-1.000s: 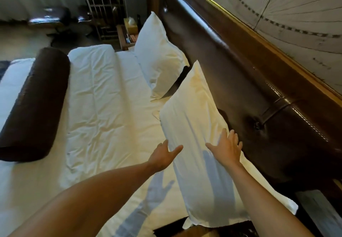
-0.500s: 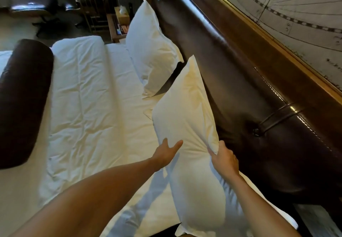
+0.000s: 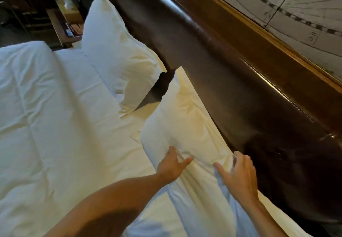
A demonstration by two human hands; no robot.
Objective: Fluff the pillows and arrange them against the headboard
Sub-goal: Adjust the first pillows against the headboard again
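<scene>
A white near pillow [image 3: 185, 118] leans against the dark brown padded headboard [image 3: 240, 88]. My left hand [image 3: 171, 166] presses into the pillow's left side, thumb and fingers pinching the fabric. My right hand [image 3: 238, 177] grips its right edge beside the headboard, fingers curled over bunched cloth. The pillow is squeezed narrow between both hands. A second white far pillow [image 3: 112, 51] stands upright against the headboard further along, apart from the near one by a dark gap.
A rumpled white duvet [image 3: 46, 116] covers the bed to the left. A wooden nightstand [image 3: 66, 27] with a tissue box and booklets stands beyond the far pillow. A pale patterned wall panel [image 3: 296, 5] rises above the headboard.
Both hands went from resting flat on the near pillow to gripping and squeezing its sides. The view has shifted closer to the headboard, and the dark bolster has left the frame.
</scene>
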